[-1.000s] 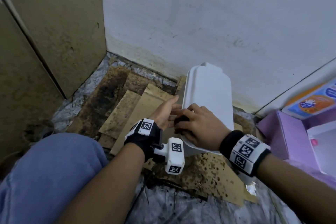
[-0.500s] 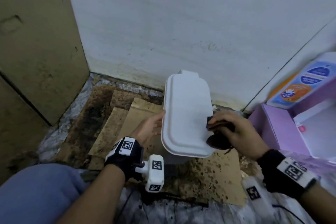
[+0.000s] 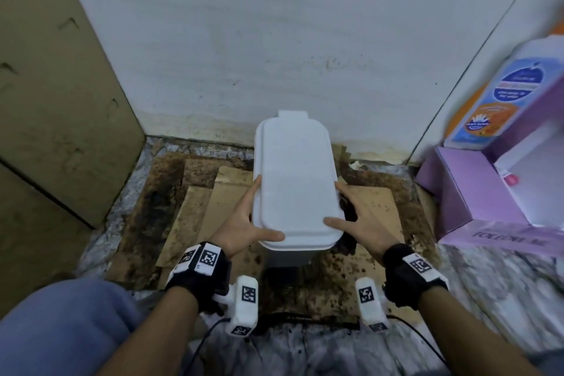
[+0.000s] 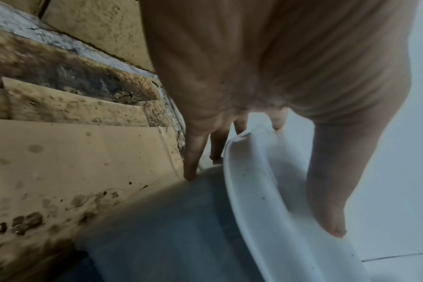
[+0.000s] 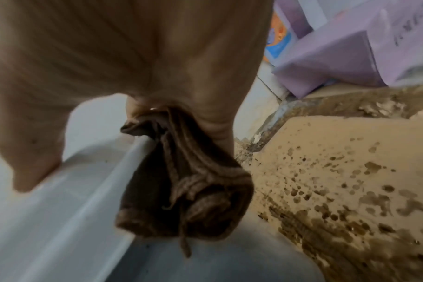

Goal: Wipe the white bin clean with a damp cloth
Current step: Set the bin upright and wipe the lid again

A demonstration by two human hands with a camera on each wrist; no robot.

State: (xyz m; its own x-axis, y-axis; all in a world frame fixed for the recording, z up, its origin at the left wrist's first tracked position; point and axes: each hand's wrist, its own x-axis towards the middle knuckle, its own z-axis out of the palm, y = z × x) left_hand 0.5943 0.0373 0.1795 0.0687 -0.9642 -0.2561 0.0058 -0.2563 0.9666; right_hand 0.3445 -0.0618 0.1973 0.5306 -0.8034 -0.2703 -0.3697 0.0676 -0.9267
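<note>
Left hand (image 3: 244, 224) grips the bin (image 3: 294, 180) lid's left edge, thumb on top, fingers down the side; right hand (image 3: 363, 223) grips the right edge with a dark brown cloth (image 5: 184, 183) bunched under its fingers against the bin's side. Bin is white, lid closed, faint specks on the rim, grey body below, standing on stained cardboard (image 3: 375, 217) against the wall (image 3: 274, 40). Purple box (image 3: 467, 189) to its right.

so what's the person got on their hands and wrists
The left hand and right hand are bare. Each wrist wears a black strap with white blocks bearing black square code markers. A white camera unit, also marked, hangs under each wrist, trailing a thin black cable.
</note>
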